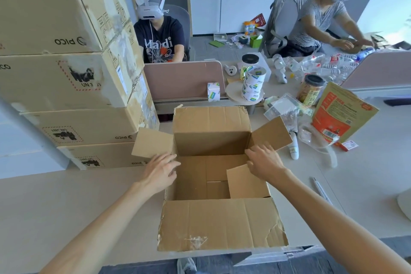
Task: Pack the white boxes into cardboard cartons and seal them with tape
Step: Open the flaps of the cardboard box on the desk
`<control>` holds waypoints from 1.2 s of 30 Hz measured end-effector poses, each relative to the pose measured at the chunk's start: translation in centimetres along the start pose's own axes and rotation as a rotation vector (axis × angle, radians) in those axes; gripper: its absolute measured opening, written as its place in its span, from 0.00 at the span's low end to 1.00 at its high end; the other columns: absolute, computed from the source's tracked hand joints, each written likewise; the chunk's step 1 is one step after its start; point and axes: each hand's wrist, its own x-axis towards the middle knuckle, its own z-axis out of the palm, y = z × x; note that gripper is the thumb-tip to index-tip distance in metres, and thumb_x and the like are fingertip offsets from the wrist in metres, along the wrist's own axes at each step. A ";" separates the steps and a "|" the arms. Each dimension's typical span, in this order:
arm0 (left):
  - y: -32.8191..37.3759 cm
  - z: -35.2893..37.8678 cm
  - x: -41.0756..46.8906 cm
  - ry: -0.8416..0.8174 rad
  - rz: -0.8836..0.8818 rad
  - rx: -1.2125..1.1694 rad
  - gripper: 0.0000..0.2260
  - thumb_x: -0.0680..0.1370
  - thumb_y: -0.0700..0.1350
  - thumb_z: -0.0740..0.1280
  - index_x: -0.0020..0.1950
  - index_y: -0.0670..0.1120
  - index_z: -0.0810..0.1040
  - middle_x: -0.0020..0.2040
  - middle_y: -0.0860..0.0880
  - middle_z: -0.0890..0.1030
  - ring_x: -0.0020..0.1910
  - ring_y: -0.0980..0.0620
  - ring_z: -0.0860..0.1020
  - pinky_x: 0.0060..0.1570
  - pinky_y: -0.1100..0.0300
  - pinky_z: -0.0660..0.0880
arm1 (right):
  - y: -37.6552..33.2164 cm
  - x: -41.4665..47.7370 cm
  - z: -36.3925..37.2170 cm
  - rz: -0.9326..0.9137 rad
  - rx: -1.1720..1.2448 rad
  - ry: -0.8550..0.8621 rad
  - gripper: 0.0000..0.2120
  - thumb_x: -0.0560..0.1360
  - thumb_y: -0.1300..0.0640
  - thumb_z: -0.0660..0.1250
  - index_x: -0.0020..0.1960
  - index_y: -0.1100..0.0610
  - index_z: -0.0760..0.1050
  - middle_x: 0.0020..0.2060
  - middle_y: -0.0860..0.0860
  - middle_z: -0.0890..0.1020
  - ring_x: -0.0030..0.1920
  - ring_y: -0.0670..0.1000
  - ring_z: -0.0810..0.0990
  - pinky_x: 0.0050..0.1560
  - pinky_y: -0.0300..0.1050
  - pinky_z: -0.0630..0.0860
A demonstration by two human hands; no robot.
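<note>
**Carton prep – flaps open, nothing packed yet**

Early step, by the look of it: opening/squaring empty carton at table centre, all four top flaps splayed out. Inside bare except bottom flaps, one loose and sticking up at right. No white boxes in view, so can't say where they sit.

Left hand on left rim of carton, fingers spread, palm down, gripping nothing – just pressing/steadying the wall. Right hand on right rim nr right flap, fingers loosely spread, also holding nothing.

Next, probably: push the loose bottom flap flat, then fetch white boxes. Tape rolls stacked behind carton w/ one more roll beside, within reach for sealing. PICO cartons piled at left.
</note>
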 end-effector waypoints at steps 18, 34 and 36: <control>0.6 2.2 -1.5 -0.112 0.019 0.029 0.20 0.81 0.45 0.60 0.74 0.50 0.68 0.79 0.49 0.57 0.79 0.49 0.47 0.77 0.52 0.43 | 1.2 -1.9 -1.4 0.170 0.978 0.054 0.33 0.79 0.32 0.49 0.36 0.60 0.70 0.32 0.52 0.75 0.35 0.50 0.72 0.37 0.44 0.67; 3.5 1.8 -2.1 -0.096 -0.054 -0.293 0.33 0.71 0.23 0.59 0.72 0.48 0.70 0.79 0.48 0.59 0.79 0.49 0.47 0.76 0.55 0.53 | 8.3 -3.2 -2.1 0.170 0.361 0.087 0.18 0.74 0.64 0.62 0.59 0.50 0.79 0.57 0.49 0.81 0.61 0.53 0.75 0.67 0.57 0.66; 4.2 2.0 -2.4 -0.098 -0.059 -0.309 0.33 0.71 0.23 0.59 0.72 0.48 0.70 0.79 0.48 0.58 0.79 0.49 0.47 0.76 0.54 0.54 | 7.9 -3.7 -1.4 0.142 0.226 0.089 0.17 0.77 0.61 0.60 0.61 0.49 0.78 0.59 0.48 0.79 0.66 0.54 0.70 0.71 0.59 0.58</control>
